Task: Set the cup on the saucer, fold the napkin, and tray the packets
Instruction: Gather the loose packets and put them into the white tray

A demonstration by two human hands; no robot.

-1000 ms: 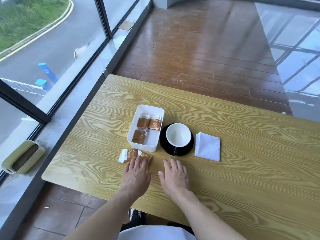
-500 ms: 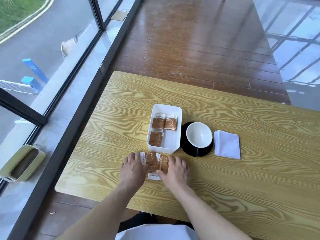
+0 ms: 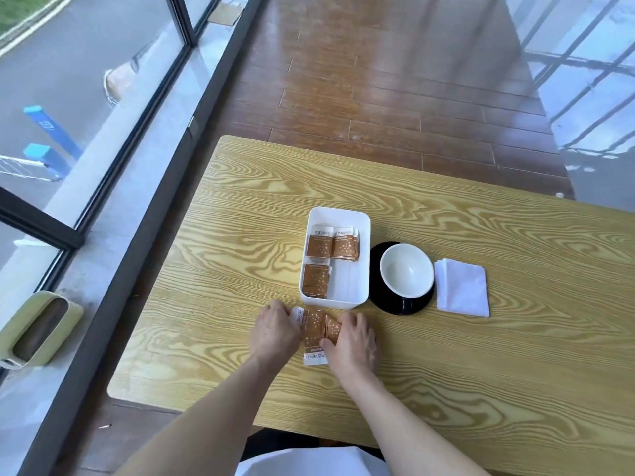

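Observation:
A white cup (image 3: 406,269) stands on a black saucer (image 3: 395,305) right of a white tray (image 3: 338,211). The tray holds three brown packets (image 3: 319,245). A folded white napkin (image 3: 462,288) lies right of the saucer. Just in front of the tray, a few loose brown packets (image 3: 314,329) lie overlapping on the table. My left hand (image 3: 273,333) presses on their left side and my right hand (image 3: 354,341) on their right side, fingers curled onto the pile. Parts of the packets are hidden under both hands.
The wooden table (image 3: 481,372) has its left edge beside a glass wall with dark frames (image 3: 113,304). A pale green bin (image 3: 37,329) sits on the floor at the left. Brown floor planks lie beyond the far table edge.
Both hands have closed in on the loose packets from either side and pushed them into an overlapping pile. The view has shifted left, so the table objects sit further right.

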